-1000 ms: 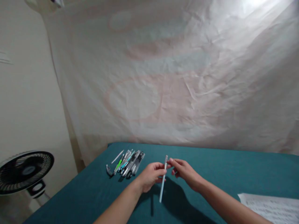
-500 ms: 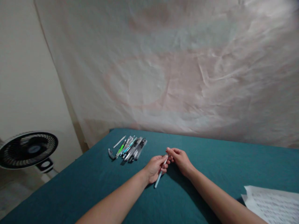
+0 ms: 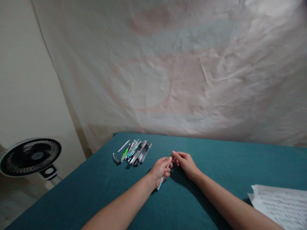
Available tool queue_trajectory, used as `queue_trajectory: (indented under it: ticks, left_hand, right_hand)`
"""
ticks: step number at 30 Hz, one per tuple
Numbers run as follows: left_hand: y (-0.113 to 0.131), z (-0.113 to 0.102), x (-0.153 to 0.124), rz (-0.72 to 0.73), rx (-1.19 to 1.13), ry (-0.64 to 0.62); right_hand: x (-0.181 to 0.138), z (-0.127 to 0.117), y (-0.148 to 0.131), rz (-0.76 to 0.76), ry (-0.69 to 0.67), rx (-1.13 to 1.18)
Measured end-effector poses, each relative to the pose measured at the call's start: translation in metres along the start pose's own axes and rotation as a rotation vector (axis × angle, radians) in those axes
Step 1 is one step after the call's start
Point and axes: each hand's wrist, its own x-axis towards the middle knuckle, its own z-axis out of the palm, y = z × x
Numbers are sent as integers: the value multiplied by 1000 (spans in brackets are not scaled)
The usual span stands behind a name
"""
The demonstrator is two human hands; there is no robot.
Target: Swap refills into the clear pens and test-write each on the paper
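Observation:
My left hand (image 3: 160,172) is closed around a slim pale blue pen (image 3: 160,184), whose lower end pokes out below the palm. The pen slants up to the right, and its middle is partly covered by my fingers. At its upper end, my right hand (image 3: 185,163) pinches with thumb and forefinger, close against the left fingertips. What exactly lies within that pinch is too small to make out clearly. Both hands are just above the teal cloth of the table (image 3: 206,204).
Beyond my left hand lies a pile of pens (image 3: 137,153), several black, one bright green. A curved grey piece (image 3: 116,158) and a thin white stick (image 3: 123,145) lie beside it. Printed sheets (image 3: 280,204) are at the right; a fan (image 3: 33,156) stands at the left.
Less of the pen shows now, as my left fingers cover more of it and its lower end sticks out less. My right hand keeps its pinch at the upper end. The view has shifted slightly.

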Motion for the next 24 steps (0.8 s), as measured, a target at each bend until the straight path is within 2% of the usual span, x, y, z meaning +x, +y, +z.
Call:
queue_trajectory:
  ticks: [7, 12, 17, 20, 24]
  left_hand:
    - [4, 4, -2, -27, 36, 31]
    - [2, 7, -4, -26, 84, 60]
    - [0, 7, -4, -27, 100, 51]
    - [-1, 4, -3, -9, 20, 69]
    - [-2, 1, 0, 49, -110, 105]
  right_hand:
    - [1, -1, 2, -3, 33, -12]
    - [5, -1, 3, 11, 75, 107]
    - [13, -8, 10, 89, 232, 252]
    - [20, -11, 14, 117, 261, 185]
    - [33, -7, 17, 149, 221, 66]
